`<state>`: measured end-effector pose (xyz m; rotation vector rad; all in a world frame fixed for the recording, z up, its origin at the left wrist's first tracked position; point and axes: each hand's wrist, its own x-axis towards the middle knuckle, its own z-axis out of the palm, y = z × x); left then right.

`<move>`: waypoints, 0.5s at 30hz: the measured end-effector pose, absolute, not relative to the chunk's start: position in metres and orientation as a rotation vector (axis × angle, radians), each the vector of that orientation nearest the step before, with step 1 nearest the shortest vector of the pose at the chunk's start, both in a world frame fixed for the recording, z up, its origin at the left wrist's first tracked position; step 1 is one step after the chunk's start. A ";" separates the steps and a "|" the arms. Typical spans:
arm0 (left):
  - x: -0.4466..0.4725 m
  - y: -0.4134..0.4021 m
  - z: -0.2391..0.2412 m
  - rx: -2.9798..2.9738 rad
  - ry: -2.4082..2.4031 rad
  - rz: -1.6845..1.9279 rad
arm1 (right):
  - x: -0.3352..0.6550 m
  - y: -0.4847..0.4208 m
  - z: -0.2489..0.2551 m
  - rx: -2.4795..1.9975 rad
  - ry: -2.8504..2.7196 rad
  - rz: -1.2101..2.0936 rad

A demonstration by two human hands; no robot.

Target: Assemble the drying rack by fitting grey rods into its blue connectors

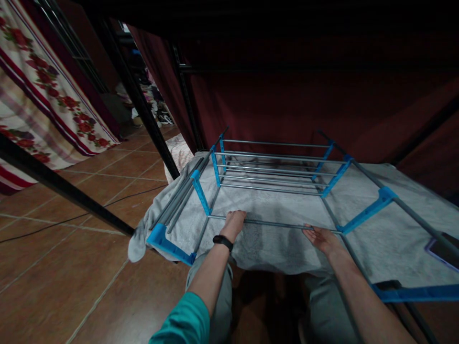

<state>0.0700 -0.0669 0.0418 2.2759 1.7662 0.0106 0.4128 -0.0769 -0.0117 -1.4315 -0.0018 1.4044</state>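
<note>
A rack of grey metal rods joined by blue plastic brackets (366,210) lies on a grey cloth. My left hand (234,222), with a black band on its wrist, is closed around the left part of the nearest crosswise rod (276,223). Near that rod's right end, my right hand (322,238) has its fingers curled against it, palm turned partly upward. Farther back, several parallel rods (276,179) span the two sides of the rack. At the left, a group of loose-looking grey rods (184,193) rests beside a blue corner bracket (170,244).
The grey cloth (272,248) covers a low surface before my knees. A phone (444,249) lies at the right edge. Black metal posts (143,105) stand left, with a floral curtain (53,91) beyond. A dark cable (89,212) crosses the tiled floor.
</note>
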 end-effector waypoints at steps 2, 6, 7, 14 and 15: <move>0.070 -0.067 0.042 2.270 1.780 0.006 | 0.412 -0.077 -0.011 -1.425 0.004 1.397; 0.070 -0.069 0.047 2.278 1.780 -0.005 | 0.408 -0.079 -0.003 -1.418 0.009 1.395; 0.070 -0.069 0.048 2.285 1.773 -0.008 | 0.406 -0.080 -0.001 -1.412 0.006 1.401; 0.067 -0.061 0.046 2.323 1.731 -0.055 | 0.401 -0.080 0.006 -1.357 0.044 1.344; 0.066 -0.059 0.043 2.320 1.733 -0.059 | 0.401 -0.080 0.007 -1.352 0.046 1.338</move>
